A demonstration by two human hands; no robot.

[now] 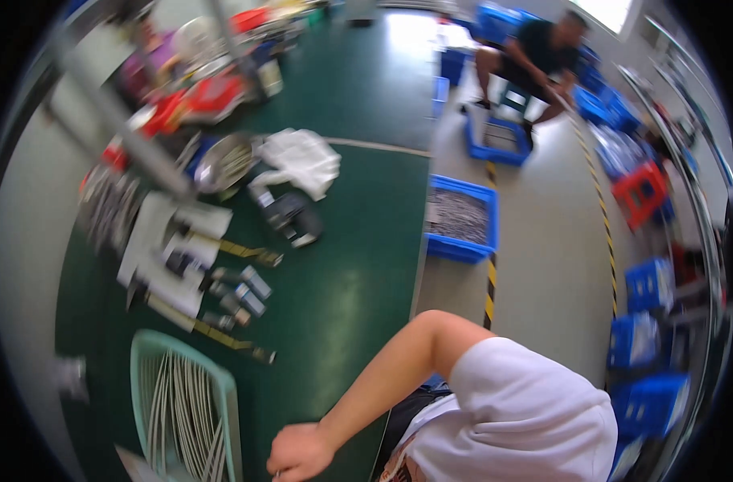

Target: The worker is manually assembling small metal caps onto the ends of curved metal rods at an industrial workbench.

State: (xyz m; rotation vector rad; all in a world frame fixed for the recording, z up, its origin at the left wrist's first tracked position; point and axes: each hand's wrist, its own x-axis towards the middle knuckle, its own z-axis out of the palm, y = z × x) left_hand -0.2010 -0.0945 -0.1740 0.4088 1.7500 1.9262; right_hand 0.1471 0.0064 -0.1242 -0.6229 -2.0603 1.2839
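Right hand (302,451) curled at frame edge; can't tell whether its fingers hold anything. Pale strips (188,410) in green basket (142,373), left on worktop (342,321). Probably light, springy; grip mid-length.

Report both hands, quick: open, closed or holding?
Left hand: out of view, can't tell.
Right hand: partly cut off by the picture's lower edge; can't tell whether it's closed on anything.

Plastic basket (232,426); glossy tabletop (346,297)
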